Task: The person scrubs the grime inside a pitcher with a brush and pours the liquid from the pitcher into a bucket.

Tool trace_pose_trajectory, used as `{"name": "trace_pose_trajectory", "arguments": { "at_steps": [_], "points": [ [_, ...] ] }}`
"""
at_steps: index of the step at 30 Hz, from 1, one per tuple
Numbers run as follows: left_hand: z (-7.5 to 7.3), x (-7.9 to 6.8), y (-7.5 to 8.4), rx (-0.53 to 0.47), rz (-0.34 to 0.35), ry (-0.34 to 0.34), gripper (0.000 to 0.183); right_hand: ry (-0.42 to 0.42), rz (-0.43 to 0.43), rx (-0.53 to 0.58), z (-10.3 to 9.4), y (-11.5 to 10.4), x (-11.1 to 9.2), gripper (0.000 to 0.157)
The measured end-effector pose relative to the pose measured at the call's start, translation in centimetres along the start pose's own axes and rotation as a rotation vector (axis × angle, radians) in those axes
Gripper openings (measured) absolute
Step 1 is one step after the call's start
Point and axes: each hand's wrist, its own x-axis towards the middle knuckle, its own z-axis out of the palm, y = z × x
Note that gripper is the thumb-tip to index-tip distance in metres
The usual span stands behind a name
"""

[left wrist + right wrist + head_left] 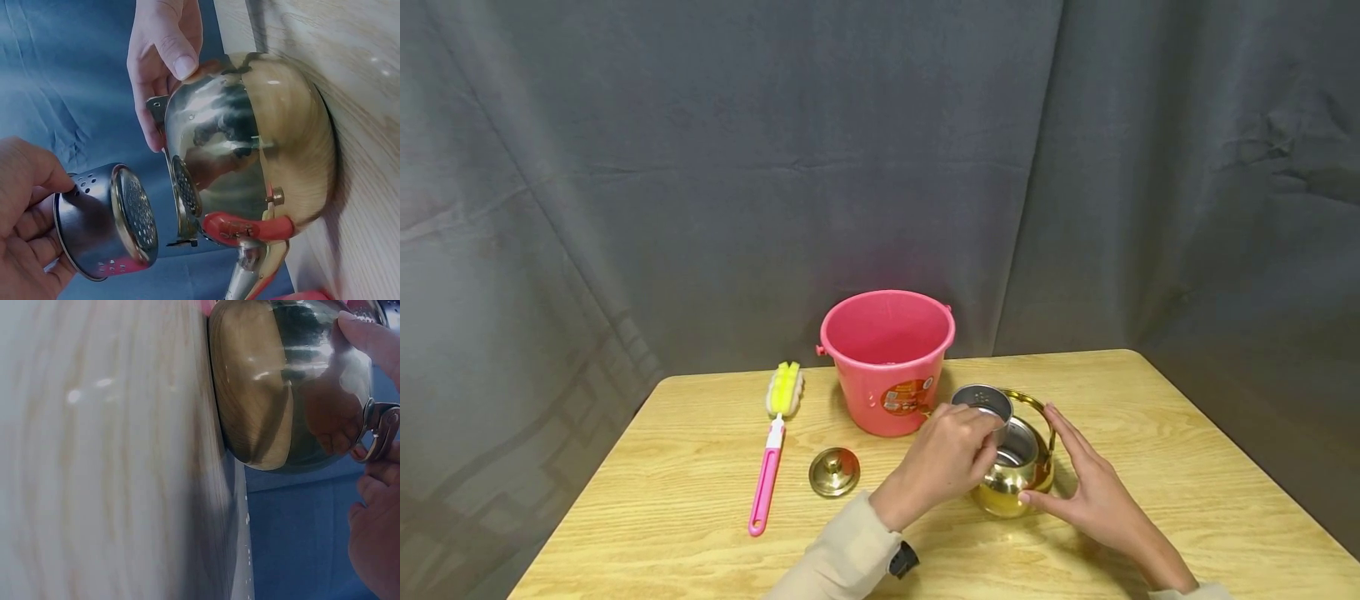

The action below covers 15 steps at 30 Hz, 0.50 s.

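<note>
My left hand (951, 450) pinches a metal tea strainer (94, 212) by its upper wall, thumb on the outside. The strainer has small holes in its side and base, and it is held just above the mouth of a shiny gold teapot (1003, 493), apart from it in the left wrist view. The teapot stands upright on the table, lidless, with its arched handle (1033, 402) raised. My right hand (1101, 496) steadies the pot from the right, thumb on its shoulder and fingers at the handle's base. The gold lid (842, 483) lies left of the hands.
A pink bucket (861, 392) stands behind the teapot, near the back edge of the wooden table (662, 492). A bottle brush (766, 492) with a pink handle and yellow-and-white sponge head lies at the left. Grey curtain (775, 167) hangs behind the table.
</note>
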Motion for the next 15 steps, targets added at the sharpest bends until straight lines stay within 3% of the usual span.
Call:
{"name": "trace_pose_trajectory", "arguments": {
  "at_steps": [15],
  "points": [
    [-0.30, -0.82, -0.20, -0.031, -0.036, 0.024, 0.015, 0.003, 0.005, -0.003, 0.05, -0.02, -0.01, 0.107]
  ]
}}
